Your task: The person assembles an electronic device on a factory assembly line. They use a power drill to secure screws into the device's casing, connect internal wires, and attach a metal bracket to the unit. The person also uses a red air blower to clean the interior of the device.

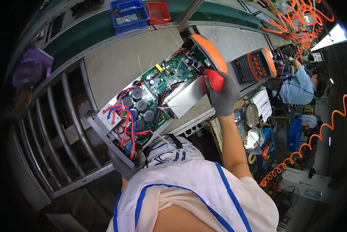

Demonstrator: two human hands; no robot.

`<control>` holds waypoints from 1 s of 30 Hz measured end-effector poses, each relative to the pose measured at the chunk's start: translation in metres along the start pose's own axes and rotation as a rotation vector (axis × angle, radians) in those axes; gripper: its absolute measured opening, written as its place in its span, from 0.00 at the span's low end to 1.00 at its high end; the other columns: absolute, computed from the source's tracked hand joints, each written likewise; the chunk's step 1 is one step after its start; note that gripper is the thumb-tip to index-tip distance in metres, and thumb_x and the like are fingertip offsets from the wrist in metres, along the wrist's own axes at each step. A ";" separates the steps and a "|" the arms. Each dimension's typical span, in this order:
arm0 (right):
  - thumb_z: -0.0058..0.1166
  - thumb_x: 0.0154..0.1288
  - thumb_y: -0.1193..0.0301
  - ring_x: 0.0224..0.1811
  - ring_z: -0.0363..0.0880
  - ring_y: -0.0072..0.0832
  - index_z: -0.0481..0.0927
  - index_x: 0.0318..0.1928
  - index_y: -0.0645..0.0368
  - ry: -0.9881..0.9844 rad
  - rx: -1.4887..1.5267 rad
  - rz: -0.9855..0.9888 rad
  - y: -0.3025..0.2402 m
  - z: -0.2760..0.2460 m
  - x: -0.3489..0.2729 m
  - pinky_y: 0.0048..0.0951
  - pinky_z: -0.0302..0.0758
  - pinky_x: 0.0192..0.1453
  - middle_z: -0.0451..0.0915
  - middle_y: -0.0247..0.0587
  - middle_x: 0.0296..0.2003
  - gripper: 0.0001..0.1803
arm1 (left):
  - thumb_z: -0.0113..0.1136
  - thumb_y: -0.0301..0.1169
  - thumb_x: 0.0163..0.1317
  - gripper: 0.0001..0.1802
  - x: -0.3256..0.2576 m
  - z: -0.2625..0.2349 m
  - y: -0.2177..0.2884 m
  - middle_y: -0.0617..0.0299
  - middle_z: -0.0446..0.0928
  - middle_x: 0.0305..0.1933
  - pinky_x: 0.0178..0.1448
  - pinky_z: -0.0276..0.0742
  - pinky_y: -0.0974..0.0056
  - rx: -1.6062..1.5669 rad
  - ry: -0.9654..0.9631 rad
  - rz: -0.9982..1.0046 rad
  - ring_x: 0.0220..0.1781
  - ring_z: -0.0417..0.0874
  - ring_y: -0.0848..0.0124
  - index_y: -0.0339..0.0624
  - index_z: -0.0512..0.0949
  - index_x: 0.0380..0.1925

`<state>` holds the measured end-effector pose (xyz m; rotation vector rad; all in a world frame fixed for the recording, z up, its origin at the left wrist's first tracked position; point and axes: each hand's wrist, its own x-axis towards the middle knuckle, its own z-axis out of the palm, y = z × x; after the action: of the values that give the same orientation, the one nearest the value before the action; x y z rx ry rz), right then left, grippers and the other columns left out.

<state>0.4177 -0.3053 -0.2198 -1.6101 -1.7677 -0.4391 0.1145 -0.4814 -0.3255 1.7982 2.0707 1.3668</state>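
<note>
An opened electronic machine (158,83) lies across the bench before me, its green circuit board, large round capacitors and red and blue wires exposed. It has an orange-edged front panel (208,50) at the far end and a grey metal end plate (111,142) at the near end. My left hand (124,165), in a grey glove, is closed round the lower corner of that plate; some of its fingers are hidden. My right hand (224,96), also gloved, grips a red object (214,80) beside the front panel. The red object's working end, if any, is hidden.
Metal rollers (73,120) lie to the left, with a purple fan (30,69) beyond. Blue (129,19) and red (158,13) parts bins stand at the back. Another orange-black machine (254,66) stands right. Orange coiled hoses (312,139) hang near a co-worker (297,87).
</note>
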 end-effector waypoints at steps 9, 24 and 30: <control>0.72 0.40 0.69 0.33 0.82 0.41 0.76 0.45 0.55 0.024 0.067 0.044 -0.009 0.007 -0.006 0.34 0.78 0.35 0.81 0.45 0.34 0.28 | 0.63 0.49 0.51 0.43 0.003 0.002 0.000 0.46 0.68 0.56 0.55 0.74 0.56 -0.062 0.011 -0.023 0.52 0.76 0.55 0.35 0.61 0.61; 0.73 0.42 0.68 0.31 0.82 0.41 0.76 0.44 0.57 0.035 0.138 0.068 -0.010 0.012 -0.004 0.33 0.77 0.35 0.81 0.45 0.34 0.27 | 0.66 0.44 0.48 0.43 -0.005 -0.002 -0.005 0.48 0.70 0.53 0.51 0.75 0.58 -0.122 -0.047 -0.057 0.49 0.77 0.57 0.34 0.61 0.61; 0.74 0.40 0.68 0.31 0.82 0.41 0.75 0.45 0.55 0.033 0.183 0.169 -0.004 0.013 -0.007 0.32 0.78 0.34 0.82 0.44 0.36 0.28 | 0.67 0.42 0.47 0.43 -0.010 -0.005 -0.006 0.48 0.70 0.52 0.50 0.75 0.58 -0.144 -0.057 -0.069 0.48 0.77 0.58 0.33 0.61 0.60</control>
<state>0.4109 -0.3026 -0.2325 -1.5969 -1.5830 -0.2168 0.1103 -0.4921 -0.3306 1.6724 1.9337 1.3907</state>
